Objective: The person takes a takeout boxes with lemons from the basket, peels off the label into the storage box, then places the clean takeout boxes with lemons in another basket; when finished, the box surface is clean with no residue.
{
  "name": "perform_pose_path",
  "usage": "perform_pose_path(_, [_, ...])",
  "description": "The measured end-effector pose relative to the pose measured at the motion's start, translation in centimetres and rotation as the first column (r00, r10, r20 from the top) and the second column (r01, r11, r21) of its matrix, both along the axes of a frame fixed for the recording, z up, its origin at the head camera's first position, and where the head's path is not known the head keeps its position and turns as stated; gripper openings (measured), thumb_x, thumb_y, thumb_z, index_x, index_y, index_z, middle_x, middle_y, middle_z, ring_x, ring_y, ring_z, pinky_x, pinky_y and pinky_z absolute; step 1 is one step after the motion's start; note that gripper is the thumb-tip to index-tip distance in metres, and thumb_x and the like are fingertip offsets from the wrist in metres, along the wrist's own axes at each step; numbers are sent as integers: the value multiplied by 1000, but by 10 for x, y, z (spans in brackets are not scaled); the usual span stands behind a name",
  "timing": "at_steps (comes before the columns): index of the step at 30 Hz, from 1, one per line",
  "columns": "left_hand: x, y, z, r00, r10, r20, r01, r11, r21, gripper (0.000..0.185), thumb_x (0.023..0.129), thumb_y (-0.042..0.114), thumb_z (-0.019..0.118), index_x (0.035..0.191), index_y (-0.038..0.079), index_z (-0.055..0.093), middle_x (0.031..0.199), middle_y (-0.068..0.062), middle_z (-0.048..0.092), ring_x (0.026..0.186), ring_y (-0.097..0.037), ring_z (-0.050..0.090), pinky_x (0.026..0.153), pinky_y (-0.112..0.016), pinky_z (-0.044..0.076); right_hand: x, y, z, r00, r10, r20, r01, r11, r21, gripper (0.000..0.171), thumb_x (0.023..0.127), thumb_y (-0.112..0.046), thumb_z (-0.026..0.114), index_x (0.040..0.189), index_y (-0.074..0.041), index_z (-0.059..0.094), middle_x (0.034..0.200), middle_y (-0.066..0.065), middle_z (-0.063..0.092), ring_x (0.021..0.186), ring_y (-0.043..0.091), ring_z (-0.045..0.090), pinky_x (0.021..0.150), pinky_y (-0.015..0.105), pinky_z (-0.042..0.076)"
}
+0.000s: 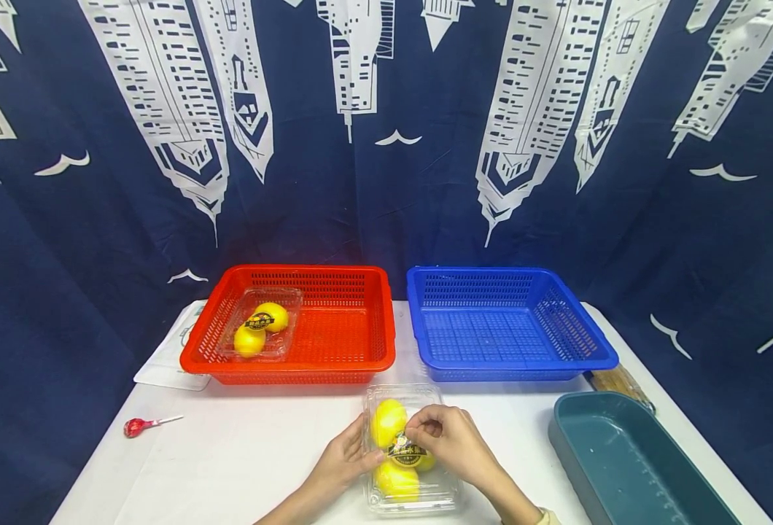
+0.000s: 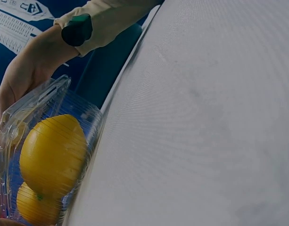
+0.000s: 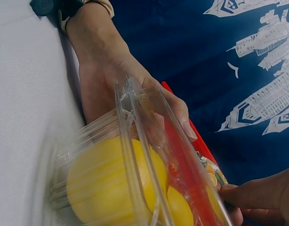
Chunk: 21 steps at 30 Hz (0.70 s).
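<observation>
A clear plastic clamshell box (image 1: 419,397) of yellow lemons (image 1: 389,421) lies on the white table, its lid down. Across the lid sits a black label sticker (image 1: 408,453) with a fruit picture and lettering. My left hand (image 1: 347,458) grips the box's left side, thumb over the lid's edge; in the right wrist view that hand (image 3: 106,80) wraps the box's side wall. Over the lid, my right hand (image 1: 451,441) pinches the sticker's upper edge between thumb and forefinger. Lemons (image 2: 52,155) show through the ribbed wall in the left wrist view.
Behind stand a red basket (image 1: 288,369), holding another labelled box (image 1: 288,295) of lemons, and a blue basket (image 1: 518,366). A teal tray (image 1: 636,452) stands at right, a red lollipop (image 1: 135,427) lies at left. A brown item (image 1: 616,383) is partly hidden behind the tray.
</observation>
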<state>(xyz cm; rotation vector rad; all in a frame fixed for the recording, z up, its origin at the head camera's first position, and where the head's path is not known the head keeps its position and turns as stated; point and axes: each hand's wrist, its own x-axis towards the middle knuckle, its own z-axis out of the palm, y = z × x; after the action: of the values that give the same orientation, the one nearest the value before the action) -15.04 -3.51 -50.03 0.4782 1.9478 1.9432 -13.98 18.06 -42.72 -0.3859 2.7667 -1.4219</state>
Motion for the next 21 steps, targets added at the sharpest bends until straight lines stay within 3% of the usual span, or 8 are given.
perform_pose_path(21, [-1,0,-2,1000,-1,8,0,1000,12,85,93,24,64,150,-13,13,156,-33,13,144,-48,21,115,-46,28,-2,3,0,998,34,55,-31,997,-64,15,83,-19,76,83,-5,70,73,2,67,61,1,54,53,16,46])
